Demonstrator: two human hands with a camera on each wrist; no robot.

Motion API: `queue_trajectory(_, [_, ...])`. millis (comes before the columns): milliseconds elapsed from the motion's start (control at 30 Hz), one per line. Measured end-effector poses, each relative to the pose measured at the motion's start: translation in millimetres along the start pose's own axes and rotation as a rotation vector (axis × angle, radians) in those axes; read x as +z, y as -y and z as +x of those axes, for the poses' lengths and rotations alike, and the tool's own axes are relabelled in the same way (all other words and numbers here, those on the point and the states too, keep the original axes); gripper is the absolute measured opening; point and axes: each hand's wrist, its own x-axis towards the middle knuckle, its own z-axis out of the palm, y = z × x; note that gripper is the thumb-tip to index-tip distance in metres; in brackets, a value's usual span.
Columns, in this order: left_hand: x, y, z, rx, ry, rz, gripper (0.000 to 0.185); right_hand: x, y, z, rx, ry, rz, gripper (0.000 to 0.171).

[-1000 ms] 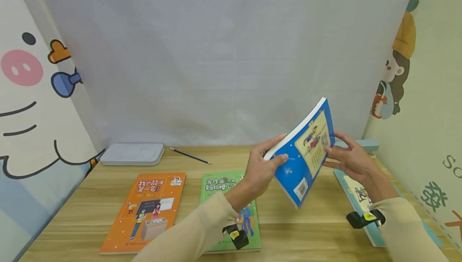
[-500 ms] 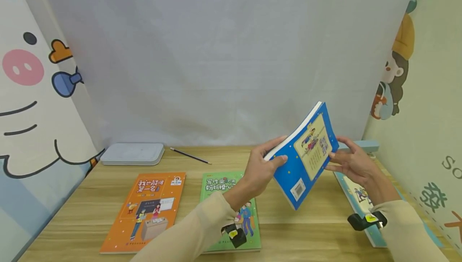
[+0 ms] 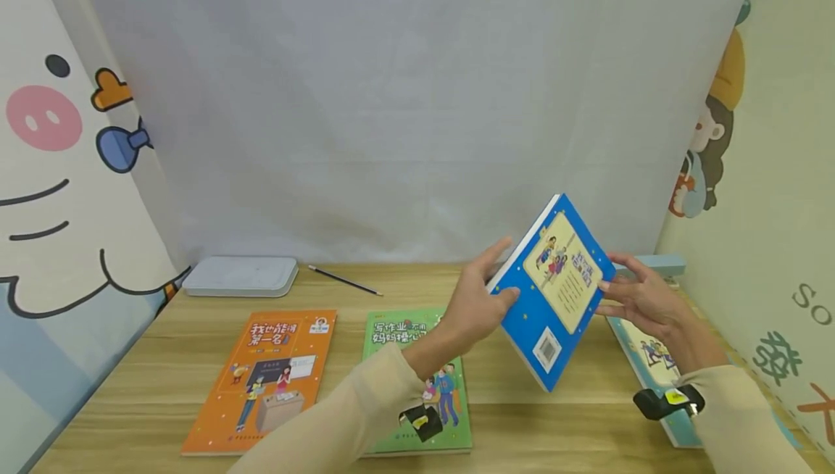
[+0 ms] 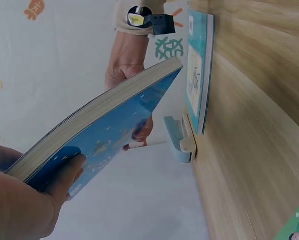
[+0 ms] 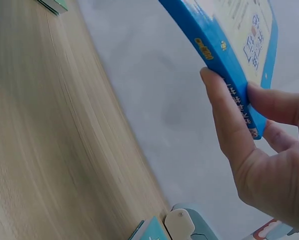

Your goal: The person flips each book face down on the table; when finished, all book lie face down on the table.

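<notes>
Book: I see the blue book [image 3: 556, 293] tilted in the air above the table [image 3: 574, 416].
Grip: left hand [image 3: 479, 307] and right hand [image 3: 642, 300] pinch opposite edges.
Risk: I judge that a fingertip hold may let it slip onto the green book [image 3: 417, 380].
Room: orange book [image 3: 267, 380], pencil [image 3: 343, 280], white curtain [image 3: 404, 97].

Orange book [image 3: 264, 380] reads 我也能得第一名; green book [image 3: 417, 380] 写作业.

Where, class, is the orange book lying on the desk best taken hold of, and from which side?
Grip the orange book along its near edge, coming from the front. It lies flat on the desk, open wood around it, the green book close on its right.
</notes>
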Motion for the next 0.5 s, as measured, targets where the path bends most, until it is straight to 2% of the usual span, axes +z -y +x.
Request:
queue_trajectory(267, [-3.9, 2.6, 4.3, -0.043, 0.073, 0.138, 0.074, -7.0, -1.7, 0.3, 0.034, -0.024, -0.135, 0.040])
queue_trajectory(500, [-11.4, 11.6, 9.3, -0.046, 0.143, 0.359, 0.064, -10.1, -0.2, 0.8, 0.039, -0.003, -0.229, 0.040])
